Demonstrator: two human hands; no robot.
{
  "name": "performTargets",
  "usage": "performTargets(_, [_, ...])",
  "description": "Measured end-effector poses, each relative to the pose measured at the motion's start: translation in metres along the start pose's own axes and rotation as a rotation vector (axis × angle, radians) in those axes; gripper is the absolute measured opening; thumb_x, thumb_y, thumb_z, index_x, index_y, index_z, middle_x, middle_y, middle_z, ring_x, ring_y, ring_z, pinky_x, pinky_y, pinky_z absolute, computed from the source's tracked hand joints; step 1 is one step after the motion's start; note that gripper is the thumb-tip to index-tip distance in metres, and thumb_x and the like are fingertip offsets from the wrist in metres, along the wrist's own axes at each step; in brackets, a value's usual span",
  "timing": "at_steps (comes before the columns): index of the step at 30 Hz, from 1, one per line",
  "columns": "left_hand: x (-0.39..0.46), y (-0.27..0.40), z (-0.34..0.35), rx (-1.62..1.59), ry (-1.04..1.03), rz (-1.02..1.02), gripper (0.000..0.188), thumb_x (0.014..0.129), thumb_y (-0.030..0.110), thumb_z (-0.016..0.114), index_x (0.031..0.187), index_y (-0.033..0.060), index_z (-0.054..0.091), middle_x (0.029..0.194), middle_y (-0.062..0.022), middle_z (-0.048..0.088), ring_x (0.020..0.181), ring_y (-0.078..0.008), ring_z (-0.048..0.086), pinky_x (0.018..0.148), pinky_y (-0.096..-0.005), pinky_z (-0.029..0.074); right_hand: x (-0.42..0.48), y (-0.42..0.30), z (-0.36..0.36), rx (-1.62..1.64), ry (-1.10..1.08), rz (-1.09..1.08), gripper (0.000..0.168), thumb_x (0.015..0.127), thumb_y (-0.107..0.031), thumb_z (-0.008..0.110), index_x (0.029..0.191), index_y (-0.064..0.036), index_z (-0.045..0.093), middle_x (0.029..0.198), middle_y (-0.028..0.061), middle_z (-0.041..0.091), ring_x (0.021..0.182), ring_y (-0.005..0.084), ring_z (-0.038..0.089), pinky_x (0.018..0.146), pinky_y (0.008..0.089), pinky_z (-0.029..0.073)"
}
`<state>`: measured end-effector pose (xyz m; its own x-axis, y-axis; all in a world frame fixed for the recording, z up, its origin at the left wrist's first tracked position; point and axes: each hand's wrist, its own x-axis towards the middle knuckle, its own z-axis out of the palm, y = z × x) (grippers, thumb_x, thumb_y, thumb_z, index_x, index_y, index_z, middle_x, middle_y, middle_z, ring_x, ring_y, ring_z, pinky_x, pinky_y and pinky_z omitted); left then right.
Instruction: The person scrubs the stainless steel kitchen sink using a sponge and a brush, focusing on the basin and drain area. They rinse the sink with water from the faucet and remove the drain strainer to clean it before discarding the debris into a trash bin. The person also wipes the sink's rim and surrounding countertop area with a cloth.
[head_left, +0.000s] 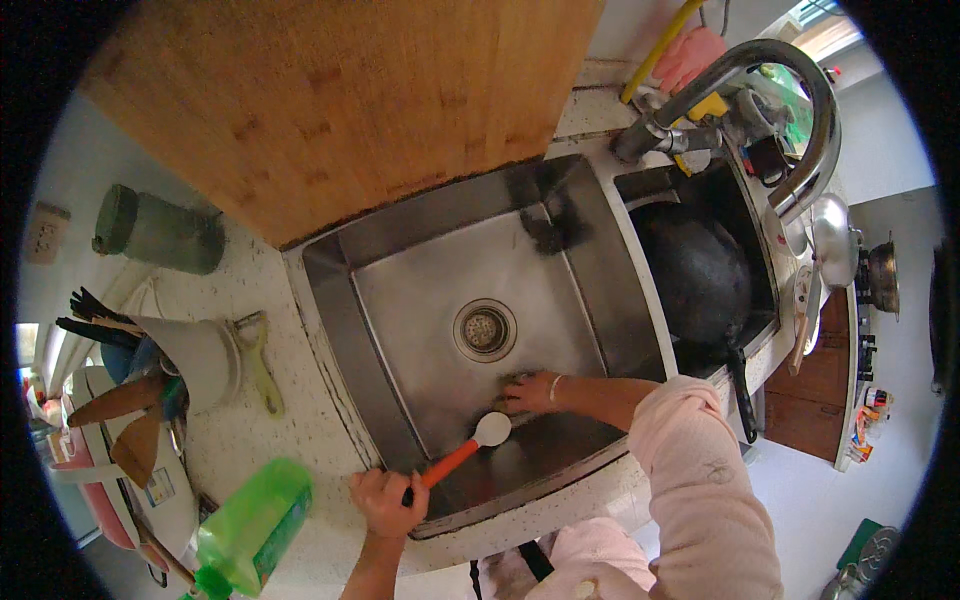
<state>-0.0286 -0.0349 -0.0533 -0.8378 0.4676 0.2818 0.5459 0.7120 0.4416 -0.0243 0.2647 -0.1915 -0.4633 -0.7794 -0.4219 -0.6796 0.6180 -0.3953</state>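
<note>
My left hand (388, 501) grips the black end of an orange-handled utensil with a rounded white head (493, 430), at the near left corner of the sink. Its head hangs over the stainless steel sink basin (427, 300); whether it is a spoon or a brush is not clear. My right hand (532, 391) reaches down inside the same basin, fingers somewhat apart, beside the white head and on the near side of the round drain strainer (484, 330). I see nothing held in it. A bracelet circles the right wrist.
A black wok (690, 270) fills the smaller right basin, below the curved faucet (814, 97). A wooden board (360, 112) leans behind the sink. Left on the counter are a green peeler (264, 367), a white utensil holder (199, 360) and a green plastic bottle (255, 525).
</note>
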Motion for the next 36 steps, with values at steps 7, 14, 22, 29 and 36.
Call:
performTargets(7, [0.007,0.001,-0.003,-0.005,0.032,-0.008,0.023,0.057,0.011,0.057,0.048,0.0104,0.036,0.043,-0.0041,0.036,0.044,-0.0212,0.035,0.047,-0.033,0.022,-0.011,0.095,0.007,-0.025,0.308,1.237,0.032,0.071,-0.015,0.051,0.101,-0.008,0.044,0.101,0.0139,0.042,0.094,0.0297,0.045,0.071,0.0354,0.045])
performTargets(14, [0.013,0.011,-0.004,0.053,-0.016,0.007,0.021,0.057,0.012,0.058,0.05,0.01,0.039,0.045,-0.0045,0.037,0.047,-0.0229,0.038,0.048,-0.034,0.025,0.047,0.137,-0.014,0.421,0.599,1.259,0.036,0.072,-0.006,0.046,0.107,-0.011,0.04,0.115,0.0185,0.035,0.098,0.035,0.043,0.076,0.0411,0.042])
performTargets(22, [0.005,0.011,-0.005,0.154,0.063,-0.005,0.021,0.058,0.014,0.06,0.051,0.0108,0.04,0.046,-0.0057,0.039,0.046,-0.0246,0.04,0.048,-0.0355,0.027,0.028,0.047,-0.001,0.394,0.009,0.705,0.041,0.07,-0.007,0.052,0.11,-0.012,0.045,0.107,0.0155,0.043,0.1,0.0292,0.043,0.08,0.0383,0.041])
performTargets(29, [-0.003,0.012,0.002,0.094,0.068,-0.022,0.016,0.059,0.015,0.063,0.057,0.0108,0.047,0.053,-0.0057,0.049,0.052,-0.025,0.047,0.053,-0.0371,0.034,-0.076,-0.002,-0.049,0.504,0.246,0.803,0.042,0.068,-0.005,0.057,0.108,-0.012,0.047,0.104,0.015,0.045,0.098,0.0291,0.044,0.081,0.0362,0.04])
performTargets(36, [-0.031,0.043,-0.017,0.297,-0.022,-0.223,0.018,0.064,0.025,0.061,0.064,0.0101,0.051,0.056,-0.0061,0.053,0.055,-0.0247,0.051,0.056,-0.0389,0.038,-0.116,-0.072,-0.097,1.02,0.858,0.818,0.026,0.068,-0.006,0.055,0.094,-0.006,0.049,0.091,0.0158,0.05,0.085,0.0313,0.049,0.072,0.0367,0.04])
